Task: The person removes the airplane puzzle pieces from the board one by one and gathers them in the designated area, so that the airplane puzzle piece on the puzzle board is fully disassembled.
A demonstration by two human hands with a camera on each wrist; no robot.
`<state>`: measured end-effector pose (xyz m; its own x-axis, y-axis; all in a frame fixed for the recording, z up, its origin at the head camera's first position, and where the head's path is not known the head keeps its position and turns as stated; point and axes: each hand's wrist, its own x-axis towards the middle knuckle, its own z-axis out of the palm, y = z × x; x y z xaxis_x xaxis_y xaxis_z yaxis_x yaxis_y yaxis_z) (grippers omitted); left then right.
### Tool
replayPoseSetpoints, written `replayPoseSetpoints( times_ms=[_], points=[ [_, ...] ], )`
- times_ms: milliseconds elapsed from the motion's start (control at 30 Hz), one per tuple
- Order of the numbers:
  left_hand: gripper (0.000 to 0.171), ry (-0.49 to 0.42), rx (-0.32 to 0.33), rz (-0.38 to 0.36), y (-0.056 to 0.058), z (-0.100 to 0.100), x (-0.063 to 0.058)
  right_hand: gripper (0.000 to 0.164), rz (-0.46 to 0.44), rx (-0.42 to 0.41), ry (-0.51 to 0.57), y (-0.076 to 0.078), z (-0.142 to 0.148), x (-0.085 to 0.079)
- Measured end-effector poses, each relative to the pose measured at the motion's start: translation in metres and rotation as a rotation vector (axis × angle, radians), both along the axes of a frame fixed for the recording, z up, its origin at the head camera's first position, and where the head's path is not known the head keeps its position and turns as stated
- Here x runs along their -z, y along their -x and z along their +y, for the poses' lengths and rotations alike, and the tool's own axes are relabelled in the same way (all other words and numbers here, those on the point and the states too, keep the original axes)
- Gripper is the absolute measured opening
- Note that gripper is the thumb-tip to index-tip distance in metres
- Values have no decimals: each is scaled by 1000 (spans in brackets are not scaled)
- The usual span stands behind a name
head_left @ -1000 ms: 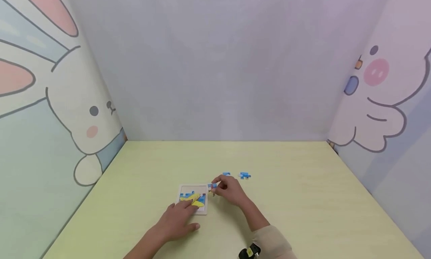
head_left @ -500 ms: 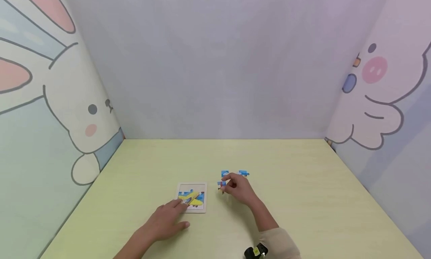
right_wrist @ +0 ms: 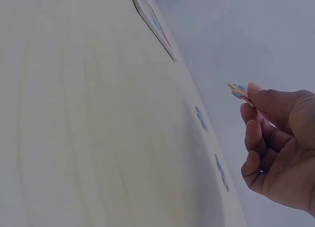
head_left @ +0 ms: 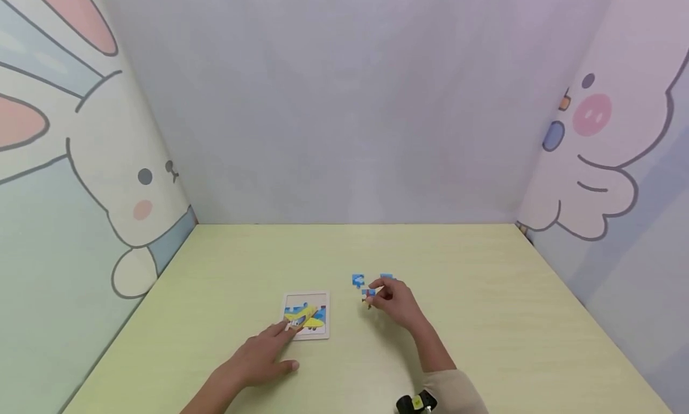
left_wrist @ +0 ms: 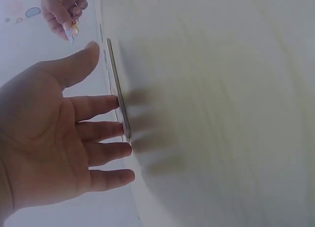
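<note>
A small square jigsaw puzzle frame [head_left: 327, 318] lies on the table, its lower part filled with a yellow airplane picture and its upper strip showing bare backing. My left hand [head_left: 258, 357] rests its straight fingertips on the frame's lower left corner; the left wrist view shows the fingers [left_wrist: 101, 131] extended at its edge. To the right, my right hand [head_left: 398, 303] pinches a puzzle piece [head_left: 368, 293] between thumb and fingers, raised over the table. In the right wrist view that piece [right_wrist: 240, 91] is seen nearly edge-on.
Two loose blue puzzle pieces lie behind the right hand: one piece [head_left: 357, 279] to its left, another piece [head_left: 386, 276] partly covered by the fingers. A pale wooden table [head_left: 242, 264] meets a grey back wall [head_left: 344, 133] and cartoon-printed side walls. A black device [head_left: 415, 402] sits by the right sleeve.
My right hand has moved right with the pinched piece, away from the frame toward the loose pieces. My left hand has slid back left, uncovering more of the airplane picture.
</note>
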<state>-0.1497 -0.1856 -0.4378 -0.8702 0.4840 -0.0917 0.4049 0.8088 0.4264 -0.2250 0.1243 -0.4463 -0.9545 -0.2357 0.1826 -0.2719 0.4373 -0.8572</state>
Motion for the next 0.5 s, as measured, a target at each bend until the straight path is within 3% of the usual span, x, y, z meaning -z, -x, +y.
replayPoseSetpoints(
  times_ms=[233, 367, 500],
  points=[
    [64, -2, 15, -14, 4, 0, 3, 18, -67, 87, 97, 4, 17, 4],
    [65, 11, 10, -1, 4, 0, 5, 19, -90, 128, 114, 1, 24, -2],
    [65, 19, 16, 20, 6, -1, 5, 20, -116, 186, 124, 3, 36, 2]
  ],
)
